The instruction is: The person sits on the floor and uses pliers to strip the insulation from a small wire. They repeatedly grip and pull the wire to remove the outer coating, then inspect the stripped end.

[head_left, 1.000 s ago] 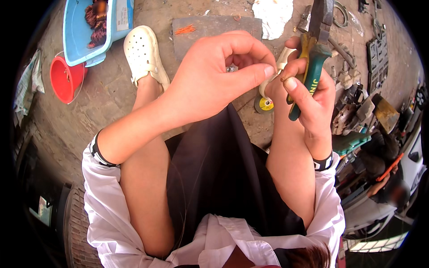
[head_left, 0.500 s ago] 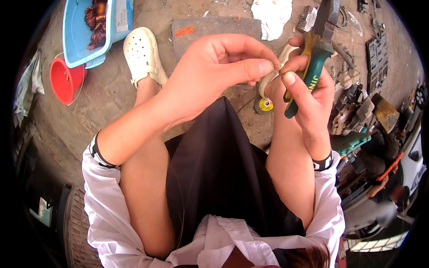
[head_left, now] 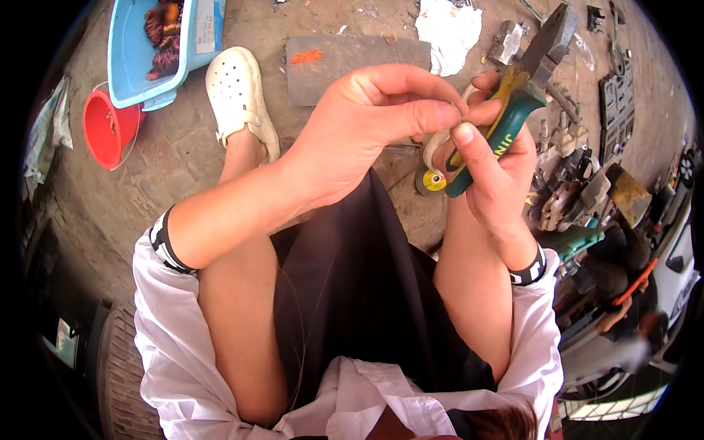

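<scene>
My right hand (head_left: 493, 176) is wrapped around a pair of pliers (head_left: 522, 106) with green and yellow handles. Their dark metal jaws point up and to the right, past my fingers. The thumb and forefinger of the same hand pinch together near the handles. Against them, my left hand (head_left: 352, 132) is closed in a pinch, thumb on forefinger. Whatever tiny thing lies between the fingertips is too small to make out. Both hands are held above my knees, over a dark skirt (head_left: 352, 279).
A blue tub (head_left: 132, 81) holding bundles of copper-coloured wire and a red bucket (head_left: 106, 128) stand at the far left. Ahead lies a dark flat plate (head_left: 352, 66) beside a white cloth (head_left: 447, 33). Metal parts (head_left: 568, 198) crowd the right, where another person (head_left: 623, 308) is partly visible.
The pliers have tilted further to the right and sit slightly lower in my right hand's grip. My pinched fingertips remain together, with only a small shift.
</scene>
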`<state>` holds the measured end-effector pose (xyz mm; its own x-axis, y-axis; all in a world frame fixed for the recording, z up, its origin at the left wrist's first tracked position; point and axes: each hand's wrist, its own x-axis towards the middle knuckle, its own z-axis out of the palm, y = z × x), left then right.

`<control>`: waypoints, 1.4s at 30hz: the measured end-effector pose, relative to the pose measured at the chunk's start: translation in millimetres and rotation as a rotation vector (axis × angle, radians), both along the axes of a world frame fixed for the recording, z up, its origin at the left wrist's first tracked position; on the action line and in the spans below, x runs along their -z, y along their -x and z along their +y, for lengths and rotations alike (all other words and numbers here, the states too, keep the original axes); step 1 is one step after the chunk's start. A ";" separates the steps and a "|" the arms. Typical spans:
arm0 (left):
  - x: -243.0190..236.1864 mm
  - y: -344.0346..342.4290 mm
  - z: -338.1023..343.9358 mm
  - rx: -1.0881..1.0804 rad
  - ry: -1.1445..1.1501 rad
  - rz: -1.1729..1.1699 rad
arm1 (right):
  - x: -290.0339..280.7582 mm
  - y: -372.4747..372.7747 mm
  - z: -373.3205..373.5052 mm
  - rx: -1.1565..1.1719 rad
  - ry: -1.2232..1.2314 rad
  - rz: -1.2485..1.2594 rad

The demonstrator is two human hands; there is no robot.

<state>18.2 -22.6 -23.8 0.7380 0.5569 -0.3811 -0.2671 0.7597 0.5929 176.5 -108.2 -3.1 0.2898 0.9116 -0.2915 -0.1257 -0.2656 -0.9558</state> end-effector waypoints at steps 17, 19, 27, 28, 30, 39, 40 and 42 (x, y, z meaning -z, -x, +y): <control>-18.1 40.0 43.6 -0.033 -0.042 0.224 | -0.9 -10.6 0.9 -0.580 -0.107 -0.305; -16.8 42.4 44.2 0.022 -0.051 0.208 | -0.6 -10.3 0.8 -0.592 -0.104 -0.326; -17.6 49.0 47.4 0.094 -0.051 0.179 | -0.7 -14.6 0.2 -0.703 -0.114 -0.362; -18.3 49.3 47.6 0.097 -0.044 0.171 | -0.8 -14.7 0.0 -0.708 -0.113 -0.353; -17.7 50.0 48.3 0.107 -0.032 0.156 | -0.2 -15.0 -0.9 -0.715 -0.107 -0.335; -16.8 52.1 50.7 0.155 -0.002 0.164 | 2.0 -17.2 -5.8 -0.718 -0.075 -0.398; -16.8 51.9 51.2 0.160 -0.002 0.169 | 2.7 -17.7 -6.4 -0.714 -0.074 -0.409; -16.1 52.2 51.7 0.175 0.009 0.178 | 3.3 -18.3 -7.5 -0.708 -0.072 -0.429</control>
